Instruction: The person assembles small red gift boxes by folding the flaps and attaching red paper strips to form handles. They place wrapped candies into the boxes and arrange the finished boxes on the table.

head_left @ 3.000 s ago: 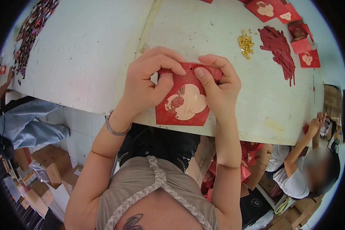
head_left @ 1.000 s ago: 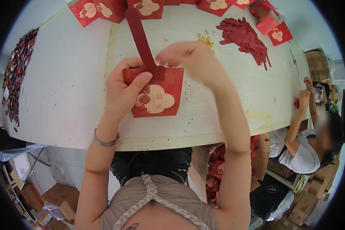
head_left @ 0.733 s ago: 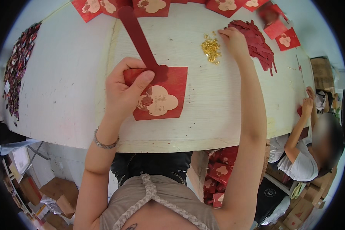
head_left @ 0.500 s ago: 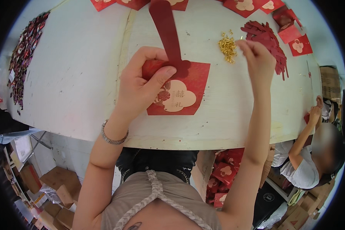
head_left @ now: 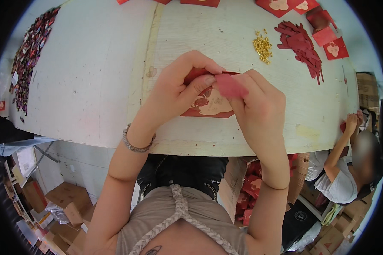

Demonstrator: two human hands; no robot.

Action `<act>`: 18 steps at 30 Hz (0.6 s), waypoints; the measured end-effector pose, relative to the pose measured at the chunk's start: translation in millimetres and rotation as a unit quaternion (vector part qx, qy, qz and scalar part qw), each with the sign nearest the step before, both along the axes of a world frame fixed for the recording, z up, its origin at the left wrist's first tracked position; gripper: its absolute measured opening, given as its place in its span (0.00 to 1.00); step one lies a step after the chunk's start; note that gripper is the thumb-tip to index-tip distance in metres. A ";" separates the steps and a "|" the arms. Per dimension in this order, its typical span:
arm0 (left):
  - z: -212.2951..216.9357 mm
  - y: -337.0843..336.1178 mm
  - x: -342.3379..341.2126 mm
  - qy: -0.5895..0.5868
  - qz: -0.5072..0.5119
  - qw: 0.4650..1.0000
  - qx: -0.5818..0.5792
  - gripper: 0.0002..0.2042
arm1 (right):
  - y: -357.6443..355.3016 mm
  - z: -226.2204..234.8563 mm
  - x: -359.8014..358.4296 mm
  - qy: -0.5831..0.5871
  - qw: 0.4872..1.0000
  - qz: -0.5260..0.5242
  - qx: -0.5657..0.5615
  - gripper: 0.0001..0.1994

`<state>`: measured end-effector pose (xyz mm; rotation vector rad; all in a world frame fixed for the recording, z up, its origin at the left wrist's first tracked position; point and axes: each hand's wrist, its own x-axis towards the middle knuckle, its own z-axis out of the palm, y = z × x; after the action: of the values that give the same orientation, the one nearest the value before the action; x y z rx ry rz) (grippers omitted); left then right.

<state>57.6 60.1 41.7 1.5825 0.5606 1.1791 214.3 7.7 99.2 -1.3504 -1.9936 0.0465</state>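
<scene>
A red gift box (head_left: 190, 112) with a pale flower-shaped panel is held over the table in front of me. My left hand (head_left: 174, 89) is closed around its left side, thumb on the front and fingers over the top edge. My right hand (head_left: 261, 97) pinches at the box's upper right, where a dark red strap (head_left: 231, 86) shows its rounded, blurred end between the two hands. Whether a gold fastener is in the right fingers is hidden.
Beyond my right hand lie a pile of small gold fasteners (head_left: 263, 47) and a heap of red straps (head_left: 301, 50). Red boxes (head_left: 336, 49) line the far right edge. Wrapped sweets (head_left: 33, 55) spread along the far left. A carton of red boxes (head_left: 252, 187) stands below; a co-worker (head_left: 340, 174) sits right.
My right hand has come from beside the gold fasteners to the box and now grips the strap. The strap, which stuck out away from me, is folded toward the box front.
</scene>
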 end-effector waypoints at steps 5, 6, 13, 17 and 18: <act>3.9 0.4 -6.2 0.031 0.021 0.996 0.081 0.05 | -2.1 -1.4 -1.3 -0.015 0.998 -0.055 -0.003 0.10; 5.0 -1.0 -5.0 0.028 0.029 0.996 0.079 0.05 | -2.9 -2.3 -2.7 -0.015 0.997 -0.074 0.021 0.11; 22.4 -7.7 -0.8 0.105 0.155 0.967 0.170 0.07 | 5.2 -17.5 4.9 0.105 0.994 0.006 0.030 0.12; 54.1 6.3 2.8 0.225 0.140 0.921 0.286 0.07 | 10.5 -23.0 9.6 0.174 0.982 0.062 0.027 0.12; 59.5 15.5 3.9 0.249 0.115 0.900 0.339 0.08 | 11.1 -26.3 10.3 0.171 0.982 0.068 0.034 0.12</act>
<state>61.5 75.5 101.2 2.5165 0.7233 1.2120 224.5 18.7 72.9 -1.0785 -1.7752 0.2549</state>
